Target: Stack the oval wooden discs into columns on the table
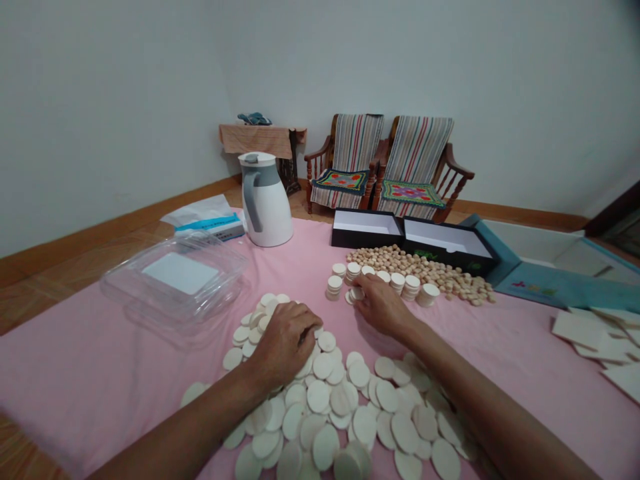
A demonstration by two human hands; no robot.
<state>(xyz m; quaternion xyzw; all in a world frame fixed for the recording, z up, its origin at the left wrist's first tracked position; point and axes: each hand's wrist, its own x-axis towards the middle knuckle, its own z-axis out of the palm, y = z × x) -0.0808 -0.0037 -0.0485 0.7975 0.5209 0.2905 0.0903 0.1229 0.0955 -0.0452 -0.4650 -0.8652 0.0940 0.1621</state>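
Observation:
Many pale round wooden discs (319, 396) lie loose across the near part of the pink-covered table. My left hand (287, 340) rests on the heap with its fingers curled down; what is under them is hidden. Farther right, my right hand (380, 303) pinches a few discs (355, 295) beside the short stacks. Several neat stacks of discs (333, 287) stand in rows just beyond and around that hand. Another stack (429, 295) is at the right end of the row.
Small wooden balls (430, 270) lie behind the stacks, before two open black boxes (367, 238). A blue box (530, 280) and square wooden pieces (590, 333) are at right. Clear plastic containers (175, 287), a white jug (275, 213) and a packet (215, 227) are at left.

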